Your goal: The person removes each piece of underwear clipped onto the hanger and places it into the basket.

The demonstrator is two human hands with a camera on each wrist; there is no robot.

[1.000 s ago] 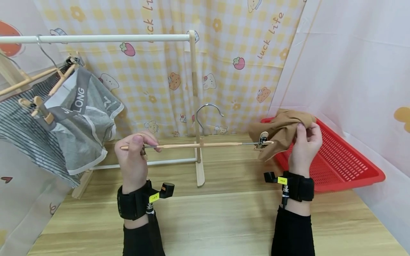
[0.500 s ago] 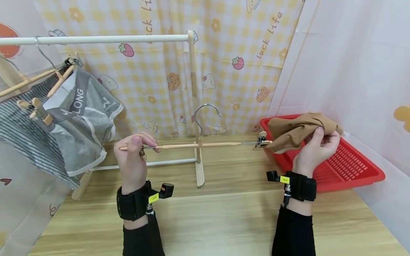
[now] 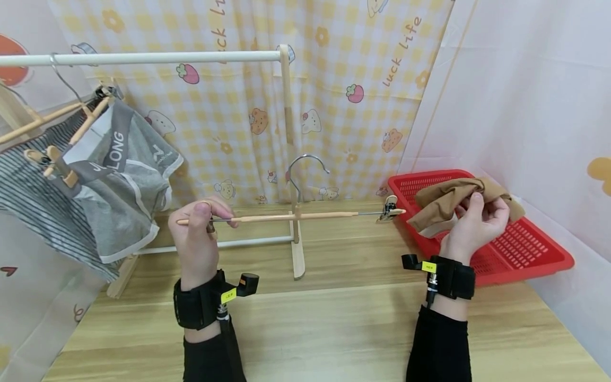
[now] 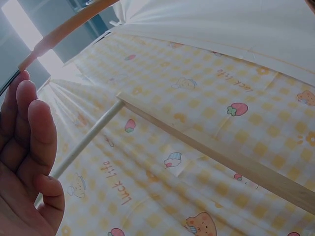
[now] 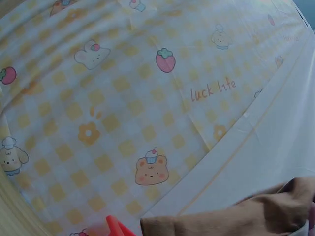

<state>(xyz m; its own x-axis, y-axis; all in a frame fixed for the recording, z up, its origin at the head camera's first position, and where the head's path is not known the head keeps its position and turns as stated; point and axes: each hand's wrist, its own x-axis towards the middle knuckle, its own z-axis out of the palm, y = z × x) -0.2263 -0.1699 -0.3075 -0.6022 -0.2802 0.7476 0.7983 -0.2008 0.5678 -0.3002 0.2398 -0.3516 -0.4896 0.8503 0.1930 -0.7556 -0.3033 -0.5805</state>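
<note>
My left hand (image 3: 198,225) pinches the left end of a wooden clip hanger (image 3: 267,217), which is held level with its metal hook upward. At the hanger's right end a clip (image 3: 390,209) has nothing in it. Over the red basket (image 3: 539,265), my right hand (image 3: 479,223) pinches a bunched brown cloth garment (image 3: 444,199) with a pale inner side. The garment is apart from the hanger. In the right wrist view, the brown garment (image 5: 231,219) fills the lower right corner. The left wrist view shows the left fingers (image 4: 42,128) against the hanger (image 4: 74,27).
A white-railed clothes rack (image 3: 191,57) stands behind at left. Grey underwear (image 3: 119,207) and striped cloth (image 3: 47,185) hang there on clip hangers. Its wooden upright (image 3: 288,122) stands behind the hanger. A checked curtain (image 3: 334,63) backs the wooden table (image 3: 310,329).
My right hand has moved right with the brown garment, away from the hanger's right clip and over the red basket. The left hand and hanger have hardly moved.
</note>
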